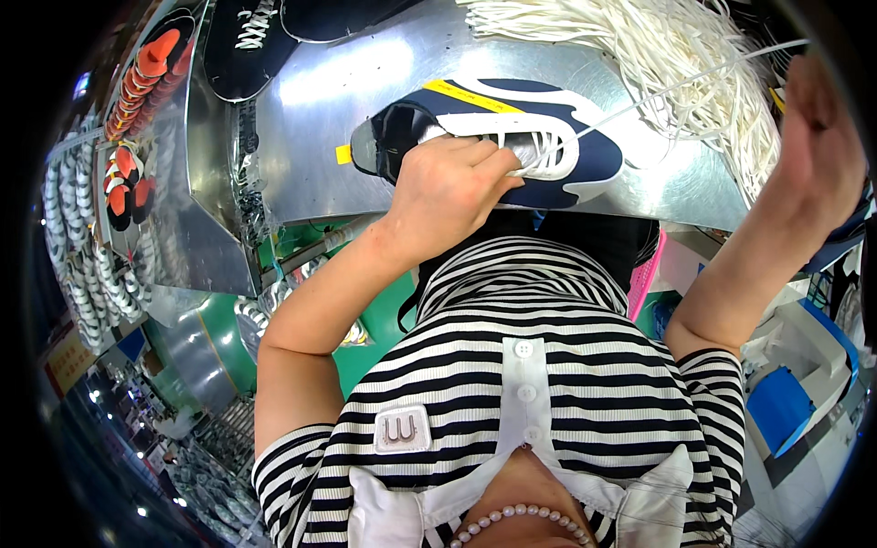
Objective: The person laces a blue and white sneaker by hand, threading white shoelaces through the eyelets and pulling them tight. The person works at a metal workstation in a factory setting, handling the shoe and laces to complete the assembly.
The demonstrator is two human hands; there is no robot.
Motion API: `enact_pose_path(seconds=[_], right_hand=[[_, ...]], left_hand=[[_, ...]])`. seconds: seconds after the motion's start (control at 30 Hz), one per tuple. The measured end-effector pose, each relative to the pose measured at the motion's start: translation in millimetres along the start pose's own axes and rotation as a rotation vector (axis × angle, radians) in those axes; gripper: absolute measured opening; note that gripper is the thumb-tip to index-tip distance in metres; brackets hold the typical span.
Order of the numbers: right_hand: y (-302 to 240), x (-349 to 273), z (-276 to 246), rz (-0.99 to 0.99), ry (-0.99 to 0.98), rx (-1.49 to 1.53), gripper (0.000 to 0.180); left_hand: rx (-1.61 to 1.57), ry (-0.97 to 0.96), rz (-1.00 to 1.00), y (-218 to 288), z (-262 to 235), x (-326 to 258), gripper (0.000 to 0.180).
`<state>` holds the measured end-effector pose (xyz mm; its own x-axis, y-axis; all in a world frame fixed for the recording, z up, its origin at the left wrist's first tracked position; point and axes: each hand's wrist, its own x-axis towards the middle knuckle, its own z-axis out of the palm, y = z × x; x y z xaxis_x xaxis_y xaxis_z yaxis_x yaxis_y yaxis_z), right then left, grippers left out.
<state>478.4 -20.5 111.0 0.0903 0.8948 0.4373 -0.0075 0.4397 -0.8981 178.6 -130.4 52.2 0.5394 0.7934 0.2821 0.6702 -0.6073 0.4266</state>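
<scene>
A navy and white sneaker [598,155] with a yellow strip lies on its sole on the metal bench, toe to the right. My left hand [454,183] is closed at the shoe's opening, its fingers pressed on the eyelet edge and tongue; the fingertips are partly hidden. From the eyelets near the toe, a white shoelace [630,110] stretches taut up to the right. My right hand [819,137] is raised at the far right with its fingers closed around the end of that lace. Shorter white lacing crosses the shoe's front eyelets.
A large heap of loose white laces [658,46] covers the bench's far right. Black shoes [239,55] stand at the far left of the metal bench [301,164]. Orange-lined shoe pieces [146,82] hang at left. A blue and white machine [790,393] stands at lower right.
</scene>
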Motion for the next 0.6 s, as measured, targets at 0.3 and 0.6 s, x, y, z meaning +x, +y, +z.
enact_pose_path(seconds=[0.3,0.6], right_hand=[[42,-104,95,0.57,-0.422,0.143,0.011],[16,-82,95,0.553,-0.721,0.152,0.014]], left_hand=[[-0.435,0.048,-0.582,-6,-5,-2,0.055],[-0.231,0.212,-0.585,-9,1,2,0.043]])
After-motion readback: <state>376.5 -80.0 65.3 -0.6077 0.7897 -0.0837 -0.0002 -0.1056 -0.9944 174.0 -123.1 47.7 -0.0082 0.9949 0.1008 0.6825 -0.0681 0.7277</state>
